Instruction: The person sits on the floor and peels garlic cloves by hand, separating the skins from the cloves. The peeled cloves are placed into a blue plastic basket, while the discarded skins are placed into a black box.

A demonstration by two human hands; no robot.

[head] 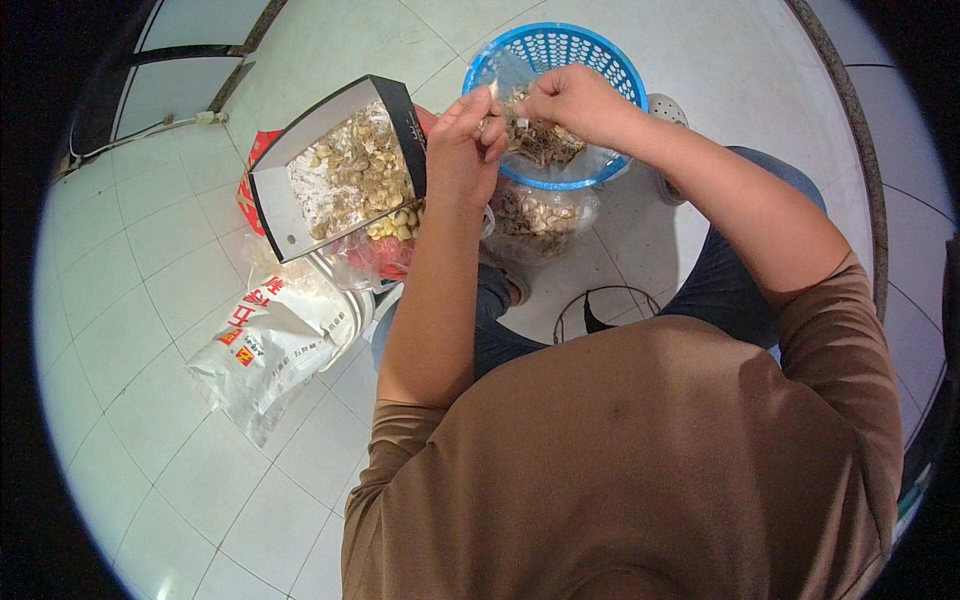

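My left hand [471,146] grips a pale garlic clove [494,88] between thumb and fingers, over the left rim of a blue plastic basket [630,64]. My right hand [576,103] is a little to its right, above the basket. Its thumb and forefinger are pinched together; whether a bit of husk sits between them is too small to tell. A clear plastic bag lines the basket, and dry garlic skins and brown scraps [551,146] lie in it. Left of my left hand, a black-edged white box [270,201] holds unpeeled garlic cloves [360,165] and loose flakes.
Peeled cloves [401,223] show below the box, beside red plastic [379,257]. A clear bag of garlic skins [544,217] sits under the basket's near side. A white printed sack [262,337] lies at the left. A thin dark hoop [600,292] is between my legs.
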